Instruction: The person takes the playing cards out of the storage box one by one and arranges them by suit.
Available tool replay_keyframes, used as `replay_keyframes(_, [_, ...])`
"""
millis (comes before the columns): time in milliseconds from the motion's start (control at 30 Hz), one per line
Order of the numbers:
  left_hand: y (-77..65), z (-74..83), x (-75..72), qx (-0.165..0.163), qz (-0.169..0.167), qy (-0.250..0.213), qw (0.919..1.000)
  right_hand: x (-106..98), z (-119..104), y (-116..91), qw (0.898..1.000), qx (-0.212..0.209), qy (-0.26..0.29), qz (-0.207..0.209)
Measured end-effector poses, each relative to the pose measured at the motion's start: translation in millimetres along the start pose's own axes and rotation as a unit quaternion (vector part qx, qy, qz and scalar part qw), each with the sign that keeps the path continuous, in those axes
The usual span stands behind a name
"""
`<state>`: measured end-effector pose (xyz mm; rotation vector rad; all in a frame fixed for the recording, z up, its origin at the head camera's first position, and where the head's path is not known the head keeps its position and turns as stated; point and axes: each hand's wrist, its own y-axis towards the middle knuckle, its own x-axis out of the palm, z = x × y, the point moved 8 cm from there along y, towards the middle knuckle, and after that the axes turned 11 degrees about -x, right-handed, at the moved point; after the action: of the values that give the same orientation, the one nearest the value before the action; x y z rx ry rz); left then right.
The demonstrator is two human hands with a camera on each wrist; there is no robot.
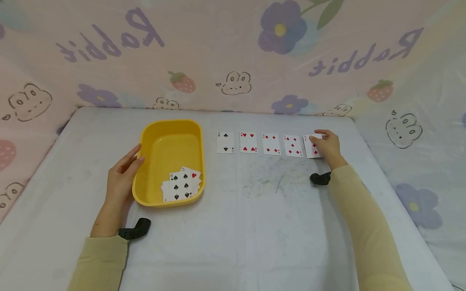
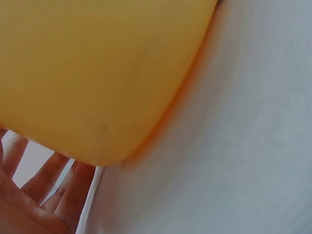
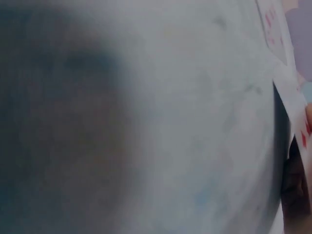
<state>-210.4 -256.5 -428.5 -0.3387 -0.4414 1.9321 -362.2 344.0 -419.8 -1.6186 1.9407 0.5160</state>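
My right hand pinches a three of diamonds card at the right end of a row of playing cards. In the right wrist view this card slants up from the table with a finger beneath it. To its left lie the five of diamonds, four of diamonds, four of hearts and two of clubs, all face up. With fairly straight fingers, my left hand touches the left rim of a yellow tray. Inside, a six of spades overlaps other cards at the near right corner.
The white-covered table has dark smudges below the row. A patterned curtain with rabbits and flowers stands along its back. Black devices are worn at both wrists, close to the tabletop.
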Motion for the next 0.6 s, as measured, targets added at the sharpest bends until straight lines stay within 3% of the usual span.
replay_keyframes(133, [1.6, -1.7, 0.1, 0.000, 0.000, 0.001, 1.0000, -1, 4, 3, 1.000, 0.000, -0.030, -0.001])
replay_keyframes(367, [2.2, -2.0, -0.2, -0.005, 0.004, -0.001, 1.0000, -3, 0, 0, 0.993, -0.035, -0.113, 0.005])
replay_keyframes(600, [1.0, -0.9, -0.6, -0.005, 0.002, -0.006, 1.0000, -2, -7, -3, 0.991, -0.042, -0.124, 0.008])
